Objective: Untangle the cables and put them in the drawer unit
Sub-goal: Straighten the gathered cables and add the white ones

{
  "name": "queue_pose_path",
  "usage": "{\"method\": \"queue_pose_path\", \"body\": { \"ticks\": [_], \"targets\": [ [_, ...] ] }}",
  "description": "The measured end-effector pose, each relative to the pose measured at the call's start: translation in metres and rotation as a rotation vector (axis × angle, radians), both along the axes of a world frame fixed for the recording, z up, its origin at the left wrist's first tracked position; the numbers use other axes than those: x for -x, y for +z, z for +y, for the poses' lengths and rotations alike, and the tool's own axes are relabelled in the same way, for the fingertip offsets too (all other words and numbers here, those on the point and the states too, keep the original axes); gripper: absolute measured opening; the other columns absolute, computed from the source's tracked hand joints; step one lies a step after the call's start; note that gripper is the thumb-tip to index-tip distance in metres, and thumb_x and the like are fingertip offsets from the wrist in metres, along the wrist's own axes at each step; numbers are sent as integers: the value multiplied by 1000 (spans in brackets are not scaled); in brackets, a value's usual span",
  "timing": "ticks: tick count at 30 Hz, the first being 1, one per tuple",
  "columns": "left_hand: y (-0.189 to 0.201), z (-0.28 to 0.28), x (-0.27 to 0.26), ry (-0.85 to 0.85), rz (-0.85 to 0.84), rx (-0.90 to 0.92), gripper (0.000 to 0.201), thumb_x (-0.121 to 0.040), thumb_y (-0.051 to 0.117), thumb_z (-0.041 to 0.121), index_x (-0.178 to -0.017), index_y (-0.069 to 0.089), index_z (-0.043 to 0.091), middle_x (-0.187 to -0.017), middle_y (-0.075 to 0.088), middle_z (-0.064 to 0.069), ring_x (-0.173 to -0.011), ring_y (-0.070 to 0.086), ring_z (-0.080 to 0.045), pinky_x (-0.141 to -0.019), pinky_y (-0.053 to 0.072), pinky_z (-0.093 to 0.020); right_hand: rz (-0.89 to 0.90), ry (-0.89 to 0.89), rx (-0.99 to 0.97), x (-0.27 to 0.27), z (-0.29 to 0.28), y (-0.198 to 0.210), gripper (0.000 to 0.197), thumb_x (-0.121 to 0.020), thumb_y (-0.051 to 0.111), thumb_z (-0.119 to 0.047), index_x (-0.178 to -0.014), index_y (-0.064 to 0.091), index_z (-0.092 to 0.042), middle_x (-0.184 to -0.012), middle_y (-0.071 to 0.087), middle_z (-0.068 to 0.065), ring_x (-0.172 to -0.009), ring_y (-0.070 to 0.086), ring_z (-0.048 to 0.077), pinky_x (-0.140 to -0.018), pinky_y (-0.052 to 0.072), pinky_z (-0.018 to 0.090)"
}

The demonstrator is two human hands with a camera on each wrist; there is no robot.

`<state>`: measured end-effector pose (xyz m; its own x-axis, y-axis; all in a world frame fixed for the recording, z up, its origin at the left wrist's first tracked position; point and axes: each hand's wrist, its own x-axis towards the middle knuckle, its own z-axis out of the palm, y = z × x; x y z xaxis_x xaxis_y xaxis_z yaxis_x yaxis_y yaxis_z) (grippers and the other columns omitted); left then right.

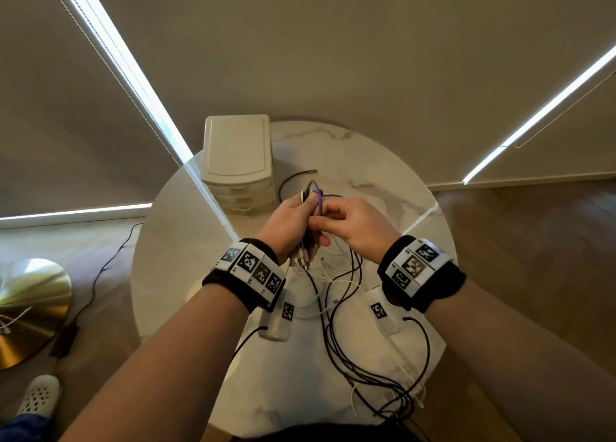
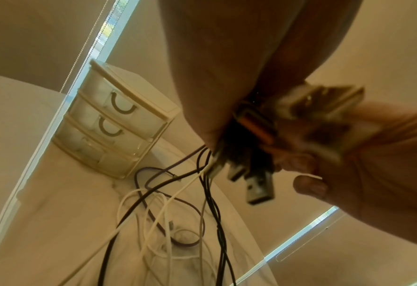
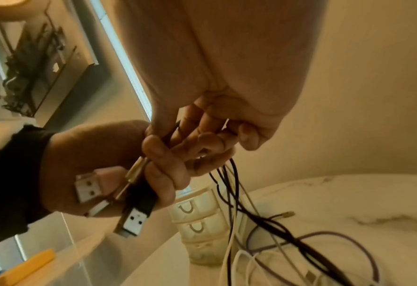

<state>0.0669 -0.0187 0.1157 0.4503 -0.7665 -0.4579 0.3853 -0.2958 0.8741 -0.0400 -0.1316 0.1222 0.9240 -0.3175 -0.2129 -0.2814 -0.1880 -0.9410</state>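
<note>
Both hands meet above the round marble surface (image 1: 383, 161), and where they overlap it is hard to say which strand belongs to which cable. The left hand (image 1: 293, 221) has its fingers (image 3: 163, 185) curled tight round a bundle of cables (image 1: 333, 308), the plug ends (image 3: 131, 222) sticking out below the palm: two white-faced flat plugs, a black one and a slim brass-coloured pin, the rest buried in the fist. The right hand (image 1: 353, 228) sits just beside it, its fingers (image 3: 246, 135) bent, pinching at the strands; exactly which strand it pinches I cannot tell. A purple cable (image 1: 318, 198) loops up over the left fingers. Below the fingers, black, white and purple lengths hang down and sprawl on the surface toward the person, running off its near edge out of sight. Beyond the fingers, slightly to the left, stands the cream drawer unit (image 1: 238, 165), three drawers (image 2: 112, 123) all pushed in; their frosted fronts hide whatever is inside. One loose black cable end (image 1: 311, 172) lies beside the unit.
</note>
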Motion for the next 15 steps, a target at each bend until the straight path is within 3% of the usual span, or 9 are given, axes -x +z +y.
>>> {"method": "queue_pose_path", "body": {
  "ticks": [2, 3, 5, 6, 8, 10, 11, 13, 15],
  "targets": [
    [-1, 1, 1, 3, -55, -51, 36, -111, 39, 41, -106, 58, 10, -60, 56, -7, -42, 52, -16, -33, 40, -23, 15, 2, 130, -1, -1, 1, 17, -91, 74, -27, -88, 70, -11, -76, 74, 1, -75, 71, 13, -82, 56, 39],
    [-3, 2, 1, 5, -107, -84, 38, -111, 40, 42, -104, 59, 11, -57, 54, -5, -40, 48, -17, -33, 38, -24, 24, -27, 228, -1, -4, 1, 19, -87, 77, -33, -84, 69, -16, -76, 72, -2, -73, 66, 5, -76, 53, 35],
    [-8, 4, -3, 26, -201, -117, 41, -110, 41, 42, -98, 65, 11, -56, 52, 0, -40, 42, -14, -42, 36, -26, 17, -120, 429, -1, -13, 2, 26, -82, 79, -44, -79, 65, -22, -82, 64, -7, -72, 55, 2, -69, 46, 29],
    [-9, 6, -5, 42, -206, -117, 44, -110, 41, 43, -98, 67, 10, -58, 51, 2, -41, 39, -12, -46, 34, -27, -7, -168, 460, -1, -19, 2, 25, -85, 77, -46, -85, 65, -24, -87, 63, -7, -74, 54, 3, -70, 46, 27],
    [-6, 11, -9, 42, -190, -100, 56, -109, 40, 50, -99, 72, 5, -58, 44, 5, -45, 33, -11, -47, 31, -27, -20, -180, 447, 1, -31, 1, 21, -93, 70, -37, -112, 63, -31, -105, 62, -7, -82, 58, 6, -78, 50, 26],
    [3, 15, -12, -31, -212, -56, 58, -105, 45, 57, -99, 73, 6, -56, 41, 9, -47, 33, -12, -46, 31, -26, 4, -67, 448, -2, -38, -3, 45, -95, 67, -25, -136, 53, -39, -127, 55, -7, -103, 58, 7, -91, 48, 19],
    [9, 16, -14, -84, -234, -20, 54, -104, 49, 55, -97, 73, 8, -57, 41, 8, -47, 34, -13, -47, 32, -28, -12, -12, 425, -5, -37, -4, 48, -94, 67, -20, -137, 55, -38, -132, 54, -8, -113, 56, 5, -96, 44, 15],
    [22, 16, -17, -141, -258, 58, 45, -104, 56, 48, -94, 70, 6, -59, 44, 5, -48, 36, -15, -49, 31, -33, -107, 10, 269, -16, -32, -7, 32, -92, 67, -15, -121, 65, -27, -119, 66, -11, -112, 60, 5, -99, 43, 21],
    [35, 14, -22, -109, -219, 118, 48, -106, 55, 39, -101, 63, -8, -61, 42, 1, -49, 33, -17, -49, 28, -35, -183, -41, 93, -27, -31, -10, 12, -92, 66, -22, -104, 67, -24, -93, 72, -12, -94, 67, 9, -92, 53, 37]
  ]
}}
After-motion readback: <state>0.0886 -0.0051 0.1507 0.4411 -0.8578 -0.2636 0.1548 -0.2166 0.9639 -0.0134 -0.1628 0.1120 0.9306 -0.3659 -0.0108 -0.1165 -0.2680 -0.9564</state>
